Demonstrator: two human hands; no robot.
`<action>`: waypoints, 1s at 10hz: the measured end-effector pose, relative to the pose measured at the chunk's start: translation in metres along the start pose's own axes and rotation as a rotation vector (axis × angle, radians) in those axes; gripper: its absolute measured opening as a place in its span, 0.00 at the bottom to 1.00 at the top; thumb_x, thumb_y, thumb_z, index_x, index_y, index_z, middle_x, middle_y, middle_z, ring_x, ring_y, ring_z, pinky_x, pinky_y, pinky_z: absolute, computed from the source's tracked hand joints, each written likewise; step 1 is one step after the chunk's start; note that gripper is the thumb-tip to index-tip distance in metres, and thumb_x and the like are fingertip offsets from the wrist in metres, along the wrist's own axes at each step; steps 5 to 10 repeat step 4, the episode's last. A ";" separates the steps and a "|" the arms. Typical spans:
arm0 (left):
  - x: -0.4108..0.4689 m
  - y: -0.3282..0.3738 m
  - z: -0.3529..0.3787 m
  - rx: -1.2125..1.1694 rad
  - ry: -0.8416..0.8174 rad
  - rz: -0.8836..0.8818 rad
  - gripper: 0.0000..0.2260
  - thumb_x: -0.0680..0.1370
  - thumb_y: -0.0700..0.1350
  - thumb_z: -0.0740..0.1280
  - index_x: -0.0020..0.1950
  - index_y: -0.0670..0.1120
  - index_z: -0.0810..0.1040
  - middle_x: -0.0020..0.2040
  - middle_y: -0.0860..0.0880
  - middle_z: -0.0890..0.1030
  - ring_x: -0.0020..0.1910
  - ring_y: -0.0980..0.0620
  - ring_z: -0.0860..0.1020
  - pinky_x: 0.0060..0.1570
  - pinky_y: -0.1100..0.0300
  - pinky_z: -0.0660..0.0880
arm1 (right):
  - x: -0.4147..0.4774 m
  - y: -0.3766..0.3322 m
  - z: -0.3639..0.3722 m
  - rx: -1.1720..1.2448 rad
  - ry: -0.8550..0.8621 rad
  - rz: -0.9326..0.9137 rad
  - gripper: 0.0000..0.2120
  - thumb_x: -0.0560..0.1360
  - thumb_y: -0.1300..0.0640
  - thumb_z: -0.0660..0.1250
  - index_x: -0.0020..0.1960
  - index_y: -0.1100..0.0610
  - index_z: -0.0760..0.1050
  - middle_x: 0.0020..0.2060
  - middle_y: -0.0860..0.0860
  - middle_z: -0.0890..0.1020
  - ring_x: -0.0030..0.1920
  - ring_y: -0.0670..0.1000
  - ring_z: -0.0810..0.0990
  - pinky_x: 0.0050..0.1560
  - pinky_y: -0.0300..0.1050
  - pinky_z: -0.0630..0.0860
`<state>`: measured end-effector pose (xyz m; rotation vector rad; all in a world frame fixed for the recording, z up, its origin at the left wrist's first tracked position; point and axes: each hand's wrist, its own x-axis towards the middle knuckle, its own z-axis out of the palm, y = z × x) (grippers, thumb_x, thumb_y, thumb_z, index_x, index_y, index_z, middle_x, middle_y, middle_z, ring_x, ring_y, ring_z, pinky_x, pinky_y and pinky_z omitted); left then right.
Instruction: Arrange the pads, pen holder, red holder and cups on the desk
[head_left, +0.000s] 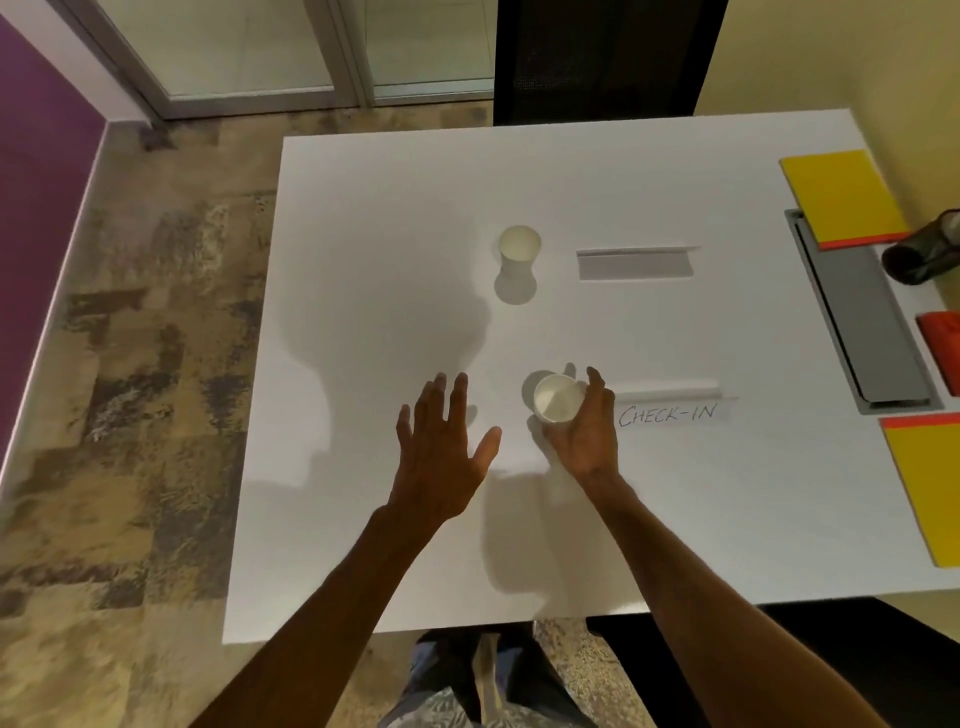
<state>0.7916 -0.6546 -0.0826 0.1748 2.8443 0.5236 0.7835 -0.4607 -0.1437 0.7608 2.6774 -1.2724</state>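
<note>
My right hand (584, 434) wraps around a white paper cup (557, 398) near the middle of the white desk (363, 260). My left hand (441, 447) hovers just left of it, fingers spread, holding nothing. A second white cup (518, 250) stands upright farther back. Along the right edge lie a yellow pad (839, 195) at the back and another yellow pad (927, 488) at the front. A dark pen holder (922, 252) lies on its side there. The red holder (943, 340) is cut off by the frame's right edge.
A white folded card reading CHECK-IN (670, 410) stands right of the held cup. Another folded card (636, 262) sits beside the far cup. A grey cable tray (865, 322) is set into the desk's right side. A black chair (602, 57) stands behind the desk.
</note>
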 end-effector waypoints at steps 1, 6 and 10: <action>-0.001 0.004 -0.004 0.010 0.008 -0.009 0.34 0.81 0.64 0.53 0.82 0.50 0.50 0.82 0.45 0.52 0.80 0.45 0.51 0.77 0.43 0.47 | -0.014 0.003 -0.017 0.046 0.054 -0.146 0.47 0.65 0.50 0.80 0.75 0.62 0.59 0.65 0.59 0.69 0.65 0.58 0.71 0.58 0.51 0.76; -0.026 0.014 -0.048 -0.028 0.146 -0.078 0.33 0.81 0.64 0.52 0.81 0.49 0.52 0.82 0.46 0.53 0.81 0.47 0.49 0.77 0.43 0.46 | -0.036 -0.037 -0.066 0.037 -0.039 -0.563 0.25 0.74 0.61 0.71 0.69 0.53 0.67 0.62 0.50 0.71 0.60 0.54 0.76 0.55 0.52 0.78; -0.026 0.014 -0.048 -0.028 0.146 -0.078 0.33 0.81 0.64 0.52 0.81 0.49 0.52 0.82 0.46 0.53 0.81 0.47 0.49 0.77 0.43 0.46 | -0.036 -0.037 -0.066 0.037 -0.039 -0.563 0.25 0.74 0.61 0.71 0.69 0.53 0.67 0.62 0.50 0.71 0.60 0.54 0.76 0.55 0.52 0.78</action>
